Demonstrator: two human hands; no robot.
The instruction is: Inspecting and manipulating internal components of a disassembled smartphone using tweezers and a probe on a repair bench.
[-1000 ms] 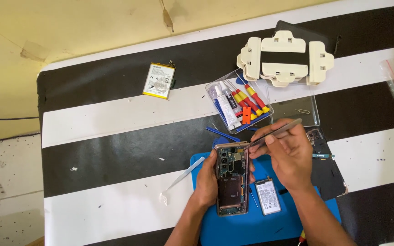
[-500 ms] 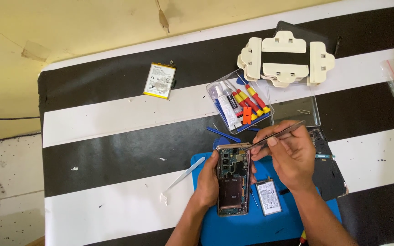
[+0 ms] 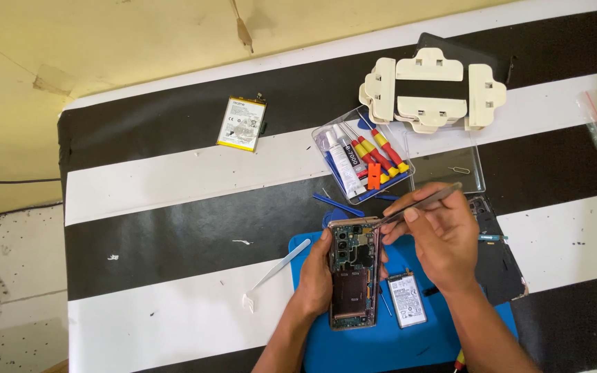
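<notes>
Phone-repair workbench: opened phone [image 3: 354, 273], screwdriver kit [image 3: 364, 160], blue mat [image 3: 409, 342].

Head camera looks steeply down, fairly near, onto striped table [image 3: 174, 179].

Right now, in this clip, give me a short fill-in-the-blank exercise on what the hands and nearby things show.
1. The right hand holds metal ____ at the opened phone.
2. The left hand grips the phone's ____ edge.
3. The phone lies on a ____ mat.
4. The small battery lies to the phone's ____.

Missing: tweezers; left; blue; right
</notes>
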